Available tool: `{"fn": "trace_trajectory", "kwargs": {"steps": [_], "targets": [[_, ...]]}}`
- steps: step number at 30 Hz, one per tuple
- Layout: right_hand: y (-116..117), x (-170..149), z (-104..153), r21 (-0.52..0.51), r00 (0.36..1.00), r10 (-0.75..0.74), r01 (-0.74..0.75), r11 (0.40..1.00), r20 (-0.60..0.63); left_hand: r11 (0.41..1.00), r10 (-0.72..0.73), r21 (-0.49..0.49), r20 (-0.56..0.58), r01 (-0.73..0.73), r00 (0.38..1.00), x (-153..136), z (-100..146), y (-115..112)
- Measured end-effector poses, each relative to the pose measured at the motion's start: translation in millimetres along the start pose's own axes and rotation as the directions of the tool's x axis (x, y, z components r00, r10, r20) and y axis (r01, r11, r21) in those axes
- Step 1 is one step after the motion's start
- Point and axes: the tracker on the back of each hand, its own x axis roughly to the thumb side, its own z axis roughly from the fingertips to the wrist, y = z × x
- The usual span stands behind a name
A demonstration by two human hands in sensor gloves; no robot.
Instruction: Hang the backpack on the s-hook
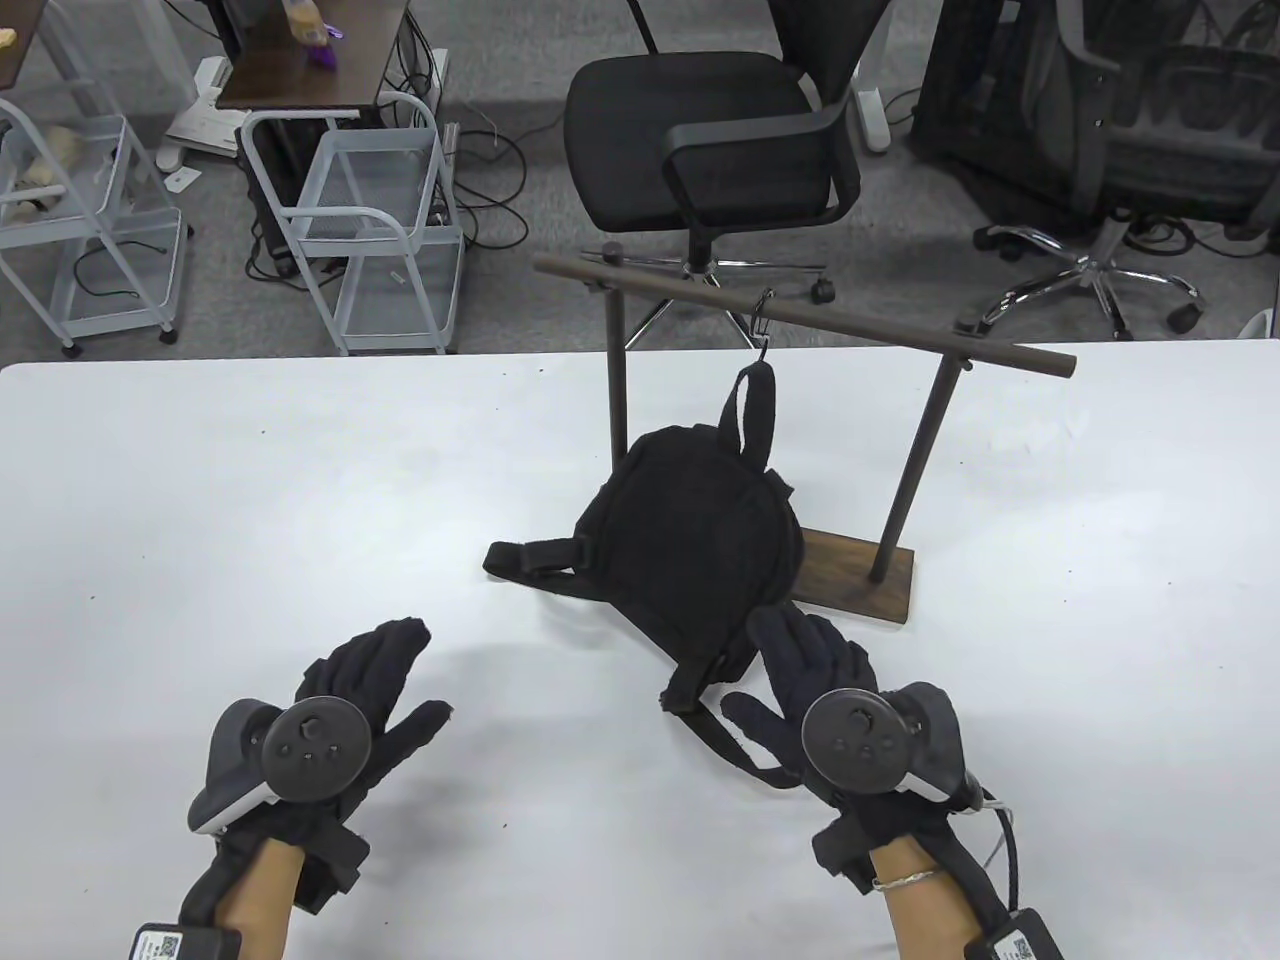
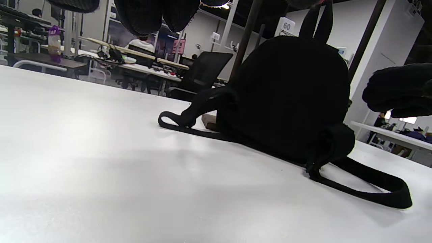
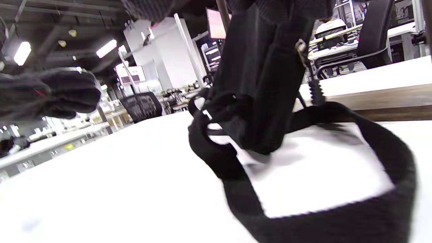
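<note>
A black backpack leans at the wooden rack, its bottom on the white table. Its top loop stands upright and meets the lower end of the metal s-hook, which hangs from the rack's rod. My left hand is open, palm down, left of the backpack and apart from it. My right hand is open, its fingertips at the backpack's lower edge; I cannot tell if they touch. The backpack also shows in the left wrist view and the right wrist view.
Shoulder straps trail on the table left of and in front of the backpack. The rack's wooden base lies behind the right hand. Beyond the table's far edge are a black office chair and white wire carts.
</note>
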Motion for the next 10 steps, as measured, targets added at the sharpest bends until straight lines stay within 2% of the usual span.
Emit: {"fn": "trace_trajectory", "kwargs": {"steps": [10], "targets": [[2.5, -7.4, -0.2, -0.014, 0.999, 0.011, -0.012, 1.000, -0.035, 0.998, -0.013, -0.062, 0.020, 0.014, 1.000, 5.3, -2.9, -6.8]]}}
